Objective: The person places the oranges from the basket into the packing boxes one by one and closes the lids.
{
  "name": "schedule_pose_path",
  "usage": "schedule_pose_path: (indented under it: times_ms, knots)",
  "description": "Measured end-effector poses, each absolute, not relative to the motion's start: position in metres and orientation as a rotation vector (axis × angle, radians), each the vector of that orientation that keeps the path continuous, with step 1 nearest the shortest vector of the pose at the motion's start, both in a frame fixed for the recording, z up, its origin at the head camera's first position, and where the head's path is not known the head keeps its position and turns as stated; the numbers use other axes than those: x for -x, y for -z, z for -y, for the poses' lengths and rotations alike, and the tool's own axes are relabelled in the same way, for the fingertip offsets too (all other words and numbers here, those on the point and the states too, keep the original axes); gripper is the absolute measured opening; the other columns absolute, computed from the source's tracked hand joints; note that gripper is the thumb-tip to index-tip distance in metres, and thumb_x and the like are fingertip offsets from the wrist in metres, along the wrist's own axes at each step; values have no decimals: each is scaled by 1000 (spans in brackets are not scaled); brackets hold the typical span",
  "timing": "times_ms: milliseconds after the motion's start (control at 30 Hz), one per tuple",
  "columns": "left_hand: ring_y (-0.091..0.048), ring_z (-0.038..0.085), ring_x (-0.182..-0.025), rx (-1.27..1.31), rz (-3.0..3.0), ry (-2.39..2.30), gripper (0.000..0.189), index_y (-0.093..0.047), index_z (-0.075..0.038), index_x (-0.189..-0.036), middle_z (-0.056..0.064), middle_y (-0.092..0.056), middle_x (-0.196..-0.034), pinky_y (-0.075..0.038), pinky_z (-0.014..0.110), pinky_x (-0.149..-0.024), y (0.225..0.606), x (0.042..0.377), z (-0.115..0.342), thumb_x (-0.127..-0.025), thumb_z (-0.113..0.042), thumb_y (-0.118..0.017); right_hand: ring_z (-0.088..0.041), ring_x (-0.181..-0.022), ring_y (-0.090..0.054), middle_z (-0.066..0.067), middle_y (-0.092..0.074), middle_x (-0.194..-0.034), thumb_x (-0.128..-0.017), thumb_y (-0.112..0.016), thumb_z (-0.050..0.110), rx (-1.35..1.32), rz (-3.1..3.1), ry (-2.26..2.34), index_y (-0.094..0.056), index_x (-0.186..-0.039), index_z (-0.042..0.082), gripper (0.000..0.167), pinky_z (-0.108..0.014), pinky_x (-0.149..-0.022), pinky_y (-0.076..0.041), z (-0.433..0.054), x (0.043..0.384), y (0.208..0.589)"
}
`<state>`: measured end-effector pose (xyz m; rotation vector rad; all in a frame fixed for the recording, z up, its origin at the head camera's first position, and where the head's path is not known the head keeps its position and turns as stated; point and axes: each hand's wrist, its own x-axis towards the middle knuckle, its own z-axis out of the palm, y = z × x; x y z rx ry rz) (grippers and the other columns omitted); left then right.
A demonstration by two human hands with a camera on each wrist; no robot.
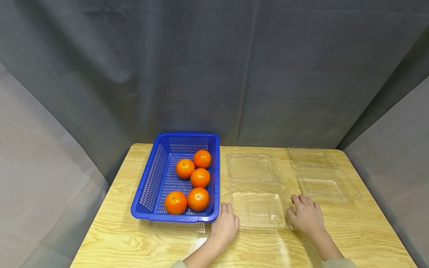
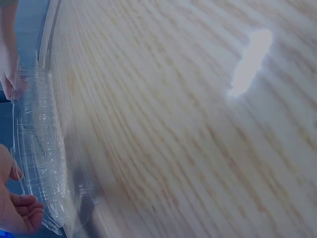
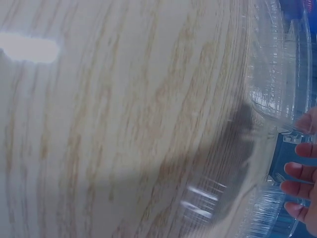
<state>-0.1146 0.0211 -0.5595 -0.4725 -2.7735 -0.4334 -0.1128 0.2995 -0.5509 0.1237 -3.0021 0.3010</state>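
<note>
A clear plastic clamshell container [image 1: 258,210] lies unfolded on the table, its lid [image 1: 253,167] laid back behind the base. My left hand [image 1: 225,225] is at its left edge, beside the front right corner of the blue basket [image 1: 174,216]. In the left wrist view, the thumb of the left hand [image 2: 17,210] is right at the container's rim and the fingers bend loosely. At the right front corner is my right hand [image 1: 306,216]. The right wrist view shows the thumb [image 3: 304,123] against the rim, with the other fingers [image 3: 299,171] spread apart, holding nothing.
Several oranges [image 1: 200,178] lie in the basket, mostly along its right side and front. A second unfolded clear container [image 1: 325,186] lies to the right, just beyond my right hand. Grey curtains [image 1: 201,74] hang behind the wooden table [image 1: 161,245].
</note>
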Motion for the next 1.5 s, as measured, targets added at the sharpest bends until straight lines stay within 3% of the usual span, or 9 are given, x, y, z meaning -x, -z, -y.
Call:
schedule_pose_path:
  times_ms: [200,267,400,633,800,1100,1500]
  knots:
    - [-48,24,-100,469,2798,515,39,-49,4,-115,13,-45,-107,-49,28,-75,558,114,-19,-82,-17,-52,-33,-91,-49,-13,-52,-100,-84,-56,27,-119,3004,-309,-52,-108,4,33,-54,-76,-37,-299,114,551]
    - [-47,25,-105,508,2777,491,44,-46,2,-122,13,-44,-114,-47,28,-82,558,114,-18,-84,-19,-50,-33,-90,-49,-13,-52,-99,-84,-57,28,-119,3007,-314,-52,-108,4,34,-54,-76,-37,-299,114,551]
    - [-44,24,-108,656,2637,407,40,-49,-2,-117,10,-46,-116,-40,30,-92,559,118,-18,-84,-22,-52,-34,-92,-50,-13,-52,-99,-84,-58,28,-119,3010,-320,-52,-108,4,35,-56,-77,-37,-300,114,551]
    - [-52,17,-100,932,2335,321,26,-58,-11,-103,2,-55,-106,-42,30,-86,558,123,-17,-83,-21,-45,-34,-92,-50,-13,-52,-99,-83,-59,29,-116,3000,-324,-53,-107,5,34,-55,-78,-37,-300,112,552]
    - [-54,15,-95,1059,2183,283,27,-61,-14,-96,0,-58,-101,-41,29,-88,552,125,-13,-85,-21,-37,-35,-95,-49,-13,-52,-101,-83,-60,29,-117,3006,-325,-53,-107,5,35,-57,-80,-36,-301,113,552]
    - [-54,16,-94,1095,2149,276,27,-60,-14,-98,1,-60,-101,-41,32,-86,516,133,0,-75,-21,-48,-36,-94,-49,-14,-52,-101,-84,-59,30,-113,3019,-320,-52,-108,5,35,-57,-79,-36,-301,114,552]
    - [-54,18,-93,1003,2207,279,27,-62,-11,-98,2,-60,-99,-39,34,-85,494,147,27,-75,-20,-51,-34,-91,-49,-13,-52,-99,-83,-59,28,-111,3010,-341,-52,-105,6,32,-56,-78,-36,-300,113,553]
